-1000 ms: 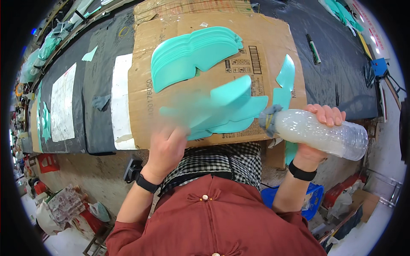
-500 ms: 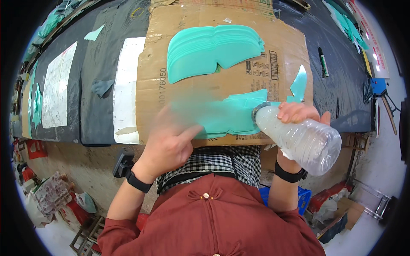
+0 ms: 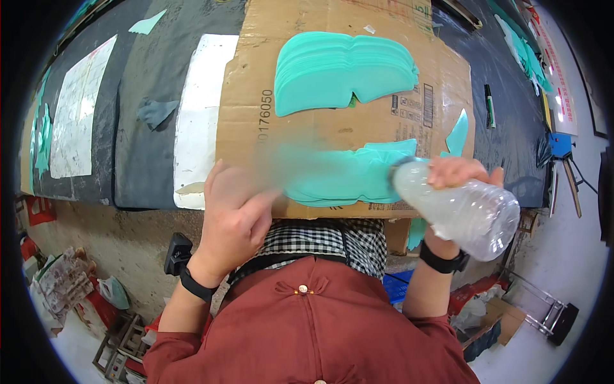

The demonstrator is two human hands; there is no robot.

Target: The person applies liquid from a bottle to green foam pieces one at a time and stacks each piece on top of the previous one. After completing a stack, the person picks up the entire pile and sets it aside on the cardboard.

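Centrally, the right hand [image 3: 457,174] grips a clear plastic bottle [image 3: 460,208] while the left hand [image 3: 233,214], fingers loosely curled and empty, touches blurred teal cut-outs [image 3: 345,176] on cardboard [image 3: 256,128].

A long dark-covered workbench [image 3: 147,147] stands above a pale concrete floor [image 3: 575,256] strewn with clutter [image 3: 64,288]

The right hand [image 3: 457,176] grips a clear plastic bottle [image 3: 460,208] tipped on its side, neck pointing at teal cut-out pieces [image 3: 348,179] on the cardboard sheet [image 3: 256,89]. The left hand [image 3: 233,214] rests with its fingers [image 3: 259,198] at a blurred teal piece, perhaps touching it. Beyond the fingers lies a teal stack [image 3: 342,70].
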